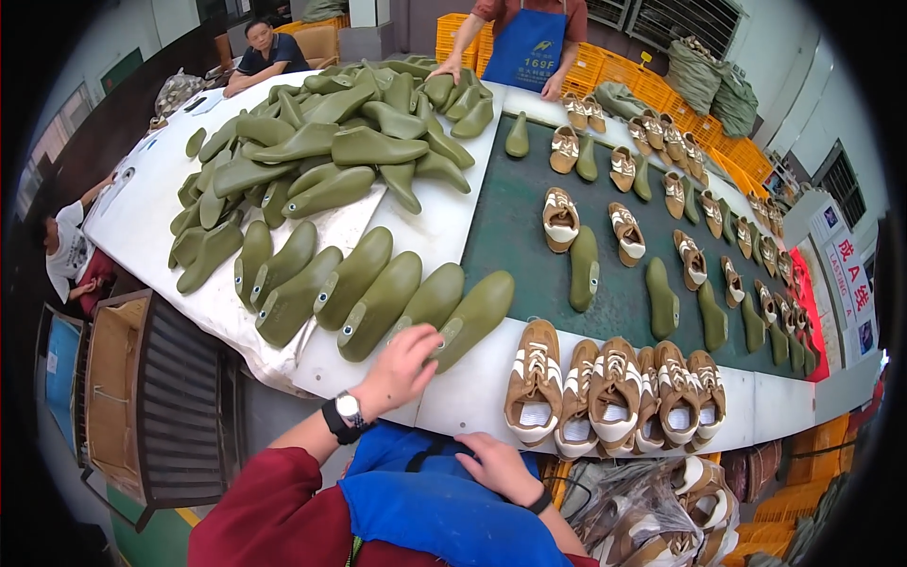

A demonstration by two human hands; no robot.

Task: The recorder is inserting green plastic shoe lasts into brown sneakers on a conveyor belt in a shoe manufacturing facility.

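Note:
My left hand (402,371), with a watch on the wrist, is at the heel ends of a row of green shoe lasts. Its fingers are loosely bent beside the rightmost shoe last (479,317) and seem to touch it, without wrapping round it. A neighbouring shoe last (430,300) lies just left of that one, partly behind my fingers. My right hand (498,467), a dark band on its wrist, rests low by the table's near edge with fingers stretched out and nothing in them. Closest to it is a group of brown and white sneakers (616,386) standing on the table.
A large heap of shoe lasts (331,142) covers the white table's (439,222) far left. On the green belt (515,274), sneakers and lasts stand in rows. A person in a blue apron (526,47) touches the heap. Bagged sneakers (661,510) are below, at right.

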